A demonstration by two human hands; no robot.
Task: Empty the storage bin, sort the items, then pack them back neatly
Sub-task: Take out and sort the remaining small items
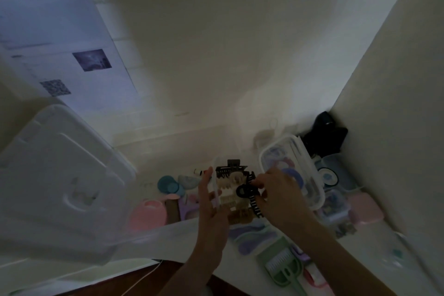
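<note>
**Sorting under way, packing not begun**

White table, dim corner. Near edge: green dustpan set (pixel 280 269). Beyond, left hand (pixel 211 202) gripping small clear tray (pixel 217 190) of clips; right hand (pixel 276 194) pinching black claw clip (pixel 249 196). Storage bin (pixel 55 175) tipped at left edge, seemingly emptied.
</note>
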